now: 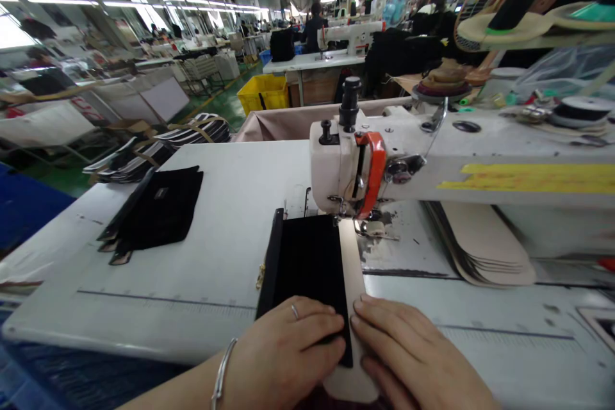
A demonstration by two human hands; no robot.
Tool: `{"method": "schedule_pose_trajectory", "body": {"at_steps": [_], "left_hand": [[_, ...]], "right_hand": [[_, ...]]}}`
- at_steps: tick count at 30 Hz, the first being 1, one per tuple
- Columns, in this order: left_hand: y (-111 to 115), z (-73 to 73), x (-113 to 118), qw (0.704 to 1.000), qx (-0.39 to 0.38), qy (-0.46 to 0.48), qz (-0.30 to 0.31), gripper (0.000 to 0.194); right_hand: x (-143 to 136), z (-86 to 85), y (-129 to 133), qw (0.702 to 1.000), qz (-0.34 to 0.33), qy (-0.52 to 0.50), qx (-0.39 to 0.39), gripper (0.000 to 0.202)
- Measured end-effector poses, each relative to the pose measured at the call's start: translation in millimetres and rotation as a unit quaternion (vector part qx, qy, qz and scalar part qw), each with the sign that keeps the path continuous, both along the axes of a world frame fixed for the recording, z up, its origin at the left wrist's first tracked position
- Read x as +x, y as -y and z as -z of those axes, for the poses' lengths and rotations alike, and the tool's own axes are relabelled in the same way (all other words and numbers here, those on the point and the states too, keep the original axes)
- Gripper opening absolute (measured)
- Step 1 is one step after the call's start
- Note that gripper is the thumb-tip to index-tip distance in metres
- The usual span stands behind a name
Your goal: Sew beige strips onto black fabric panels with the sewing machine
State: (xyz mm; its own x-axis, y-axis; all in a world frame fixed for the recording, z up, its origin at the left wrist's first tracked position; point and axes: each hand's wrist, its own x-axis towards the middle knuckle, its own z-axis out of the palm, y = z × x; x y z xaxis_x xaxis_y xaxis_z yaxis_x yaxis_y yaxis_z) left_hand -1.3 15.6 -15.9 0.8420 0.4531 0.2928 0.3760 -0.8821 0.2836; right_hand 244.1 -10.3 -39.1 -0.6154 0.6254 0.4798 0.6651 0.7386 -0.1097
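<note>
A black fabric panel [310,262] lies over a longer beige panel [353,262], whose right strip and rounded near end show. Their far ends reach the needle area of a white sewing machine [336,154]. My left hand [293,349], with a ring and a bracelet, grips the near part of the black panel, fingers bent and thumb close to them. Close beside it, my right hand [408,352] holds the right edge of the beige panel with its fingers together. A dark strip with gold-coloured metal hardware [260,275] runs along the black panel's left side.
Black fabric pieces [161,208] lie on the white table [211,205] at left. Striped bundles [139,154] sit behind them. Stacked beige panels [485,240] lie beneath the machine arm. A yellow crate [263,93] stands beyond, and a person [314,25] is farther back.
</note>
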Motion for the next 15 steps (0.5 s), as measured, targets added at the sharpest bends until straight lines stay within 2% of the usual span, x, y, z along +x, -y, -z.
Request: {"method": "schedule_pose_trajectory", "body": {"at_steps": [4, 7, 11, 13, 15], "left_hand": [[0.0, 9.0, 0.3, 1.0, -0.001, -0.007, 0.02, 0.017], [1.5, 9.5, -0.1, 1.0, 0.012, -0.009, 0.021, 0.017], [2.4, -2.0, 2.5, 1.0, -0.009, -0.007, 0.006, 0.015], [-4.3, -10.5, 5.0, 0.999, -0.036, -0.005, -0.013, 0.017], [-16.0, -16.3, 7.2, 0.998, -0.026, -0.029, -0.044, 0.025]], "right_hand": [[0.5, -3.8, 8.2, 1.0, 0.0, -0.014, -0.021, 0.028], [-0.8, -5.5, 7.6, 0.999, 0.002, -0.027, -0.031, 0.027], [-3.2, -5.1, 4.8, 0.999, -0.02, -0.042, -0.017, 0.031], [-3.6, -4.3, 3.3, 0.999, -0.034, -0.036, -0.011, 0.029], [-3.7, -3.7, 1.6, 0.999, -0.039, -0.026, -0.007, 0.029]]}}
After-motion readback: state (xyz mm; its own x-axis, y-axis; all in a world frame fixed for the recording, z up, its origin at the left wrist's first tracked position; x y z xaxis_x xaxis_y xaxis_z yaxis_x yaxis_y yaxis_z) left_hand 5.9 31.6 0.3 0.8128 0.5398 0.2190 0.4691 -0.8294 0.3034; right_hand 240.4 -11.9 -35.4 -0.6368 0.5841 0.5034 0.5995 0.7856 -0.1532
